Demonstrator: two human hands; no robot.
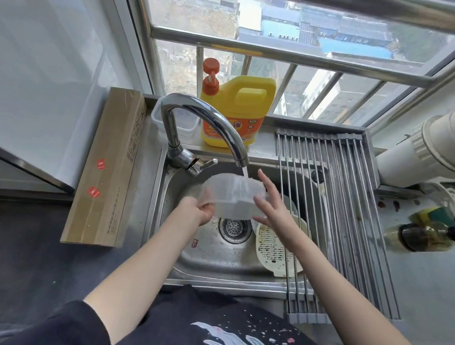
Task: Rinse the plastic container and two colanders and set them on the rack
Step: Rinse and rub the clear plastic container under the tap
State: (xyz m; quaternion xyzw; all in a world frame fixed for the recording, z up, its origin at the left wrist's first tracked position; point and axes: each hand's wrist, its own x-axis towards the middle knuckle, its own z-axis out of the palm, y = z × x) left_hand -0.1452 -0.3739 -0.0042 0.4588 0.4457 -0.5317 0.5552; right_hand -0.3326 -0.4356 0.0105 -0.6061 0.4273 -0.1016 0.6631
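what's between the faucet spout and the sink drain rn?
In the head view, the clear plastic container sits between the faucet spout and the sink drain, under the running water, held by the left hand with the right hand touching its side.

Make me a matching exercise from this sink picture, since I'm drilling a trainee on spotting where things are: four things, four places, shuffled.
Things:
1. plastic container
2. cream colander
3. yellow detergent jug
4. cardboard box

Places:
A. on the counter left of the sink
B. lying in the basin, partly under the rack
C. on the ledge behind the faucet
D. under the running water, held by the left hand

Pairs: 1-D, 2-B, 3-C, 4-A
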